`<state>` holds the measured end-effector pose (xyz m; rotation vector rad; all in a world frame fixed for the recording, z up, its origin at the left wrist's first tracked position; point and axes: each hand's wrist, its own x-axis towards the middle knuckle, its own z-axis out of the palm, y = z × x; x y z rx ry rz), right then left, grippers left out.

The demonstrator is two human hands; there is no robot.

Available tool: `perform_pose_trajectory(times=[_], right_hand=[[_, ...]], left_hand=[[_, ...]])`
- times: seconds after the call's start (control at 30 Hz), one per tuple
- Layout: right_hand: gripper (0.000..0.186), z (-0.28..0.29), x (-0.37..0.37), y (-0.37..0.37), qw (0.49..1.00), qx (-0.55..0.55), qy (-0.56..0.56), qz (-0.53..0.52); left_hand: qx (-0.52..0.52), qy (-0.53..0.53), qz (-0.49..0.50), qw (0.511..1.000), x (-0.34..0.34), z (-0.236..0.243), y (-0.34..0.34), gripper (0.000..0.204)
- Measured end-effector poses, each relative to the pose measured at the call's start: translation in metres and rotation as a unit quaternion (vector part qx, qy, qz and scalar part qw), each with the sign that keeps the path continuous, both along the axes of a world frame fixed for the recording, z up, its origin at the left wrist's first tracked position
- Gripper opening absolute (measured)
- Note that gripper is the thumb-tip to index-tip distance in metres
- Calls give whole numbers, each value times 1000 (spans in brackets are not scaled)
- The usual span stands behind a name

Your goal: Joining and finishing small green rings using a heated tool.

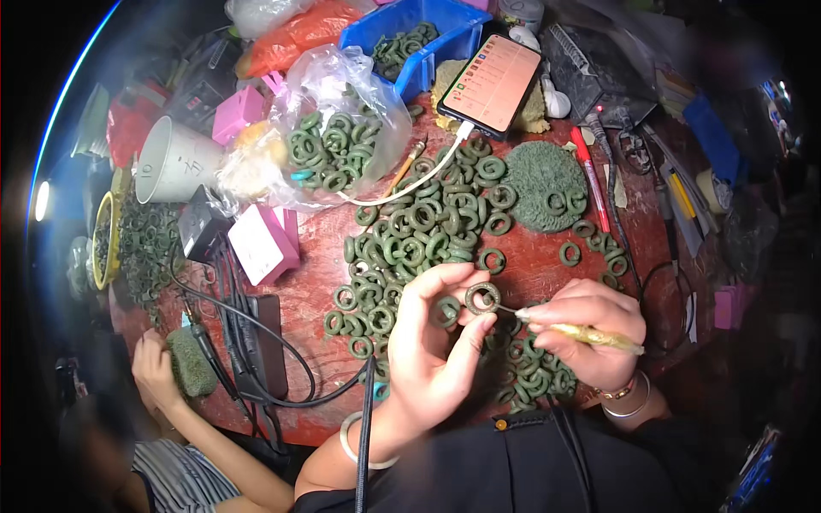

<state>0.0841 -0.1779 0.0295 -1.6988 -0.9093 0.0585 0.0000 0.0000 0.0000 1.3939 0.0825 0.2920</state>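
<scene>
My left hand is raised over the table, pinching a dark green ring between thumb and fingers. A second green ring shows by its curled fingers; whether they hold it too is unclear. My right hand grips a thin-tipped hand tool with a tan, wrapped-looking handle. Its slim point reaches left to the edge of the pinched ring; I cannot tell whether they touch. Behind my hands lies a big heap of similar green rings. A smaller ring pile sits beneath them, close to my body.
A round green pad bears two rings. Beyond are a plugged-in phone, a blue bin and a clear bag of rings. Black cables cross the left side. At far left, another person's hand is beside a green sponge.
</scene>
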Motion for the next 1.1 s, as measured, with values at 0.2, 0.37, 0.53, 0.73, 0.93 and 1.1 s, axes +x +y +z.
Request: perform_pose_trajectory(times=[0.2, 0.37, 0.53, 0.73, 0.93, 1.1], right_hand=[[34, 2, -6, 4, 994, -40, -91, -41], [38, 0, -9, 4, 975, -63, -195, -86], [32, 0, 1, -2, 987, -14, -136, -83], [23, -4, 3, -2, 998, 43, 28, 28], [24, -3, -1, -1, 999, 34, -13, -7], [25, -5, 2, -3, 998, 58, -4, -15]], left_hand=[[96, 13, 12, 995, -2, 2, -2, 51], [125, -13, 27, 992, -2, 1, -2, 50], [-104, 41, -30, 993, 0, 6, 0, 45], [-190, 62, -52, 979, 0, 6, 2, 36], [-132, 68, -49, 988, 2, 9, 4, 32], [-337, 100, -134, 926, 2, 5, 8, 33]])
